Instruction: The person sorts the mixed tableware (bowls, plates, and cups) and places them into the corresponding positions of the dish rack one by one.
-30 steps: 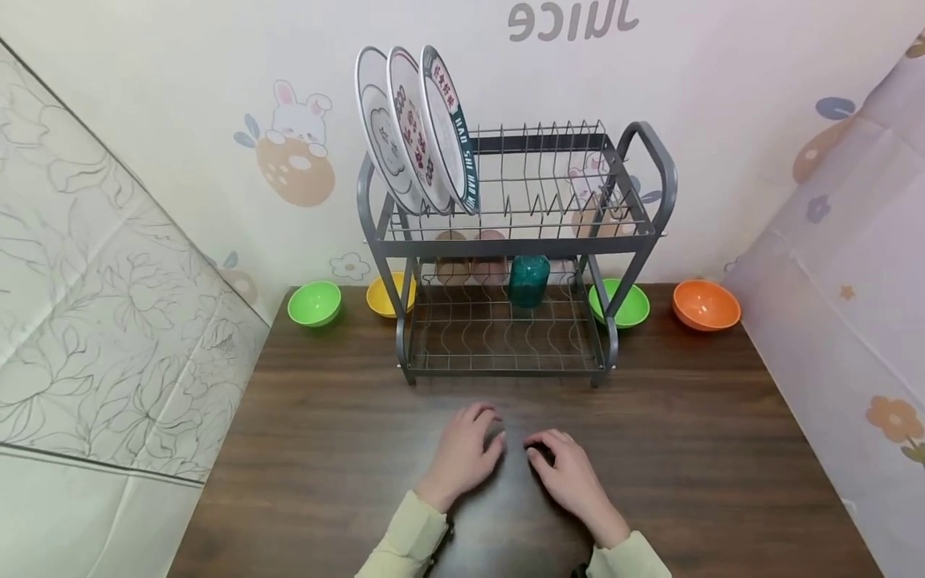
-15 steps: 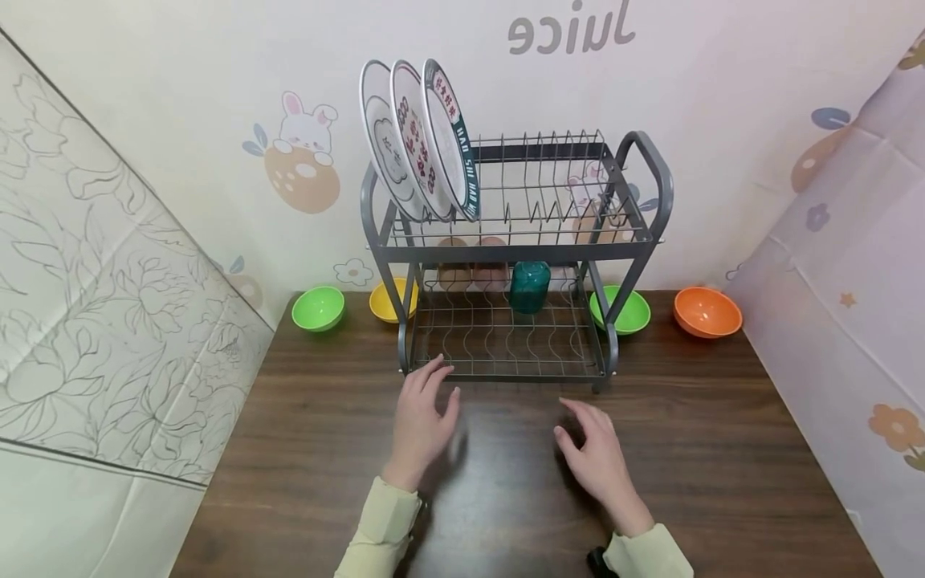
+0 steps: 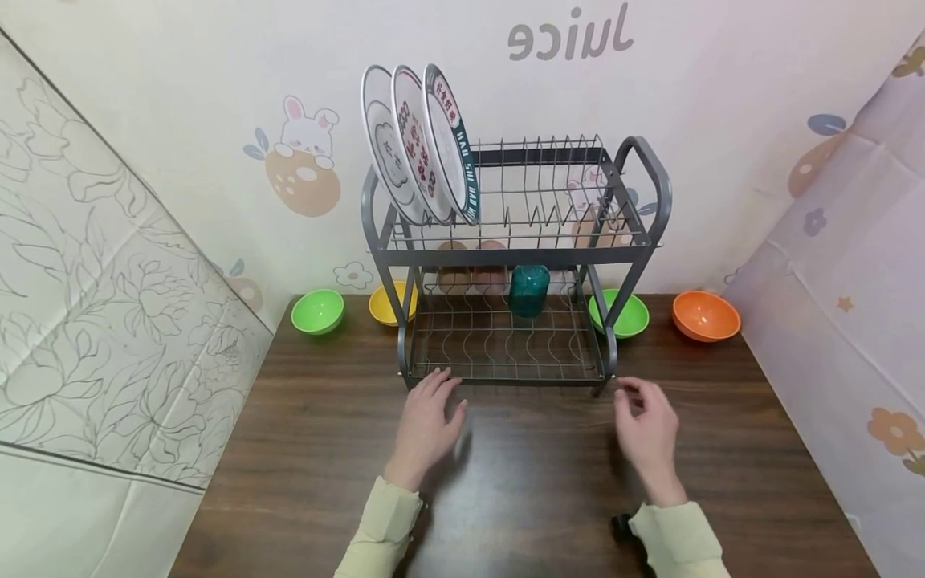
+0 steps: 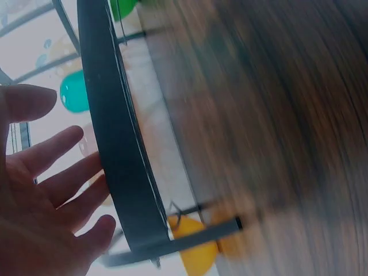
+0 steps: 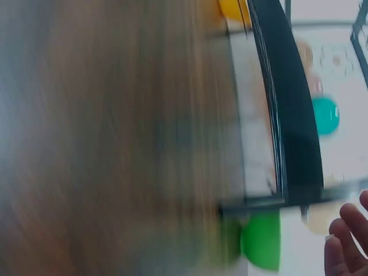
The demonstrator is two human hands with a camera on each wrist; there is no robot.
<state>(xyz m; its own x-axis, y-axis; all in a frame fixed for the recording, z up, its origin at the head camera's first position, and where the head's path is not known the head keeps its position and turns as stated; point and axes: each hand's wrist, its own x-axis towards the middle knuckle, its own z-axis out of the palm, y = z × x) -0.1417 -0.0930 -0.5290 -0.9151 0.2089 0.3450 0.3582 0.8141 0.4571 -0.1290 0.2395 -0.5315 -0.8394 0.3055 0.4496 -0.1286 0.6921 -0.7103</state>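
Observation:
A two-tier dark grey dish rack (image 3: 509, 255) stands at the back of the wooden table. Three plates (image 3: 450, 144) lean upright at the left of its top tier. On the lower tier are a teal cup (image 3: 529, 291) and two paler brownish and pinkish cups (image 3: 490, 277). My left hand (image 3: 426, 425) is at the rack's front left, fingers spread and bare, close to the lower front bar; contact cannot be told. My right hand (image 3: 648, 425), fingers loosely bent and holding nothing, hovers over the table just right of the rack's front right foot.
Along the wall sit a green bowl (image 3: 318, 311) at far left, a yellow bowl (image 3: 390, 303) behind the rack's left post, another green bowl (image 3: 627, 313) by its right post, and an orange bowl (image 3: 706, 315) at far right. Patterned cloth walls border the table.
Both hands have parted from the table's middle. The left went forward and left to the rack's front; the right went forward and right. The rack and dishes stay in place.

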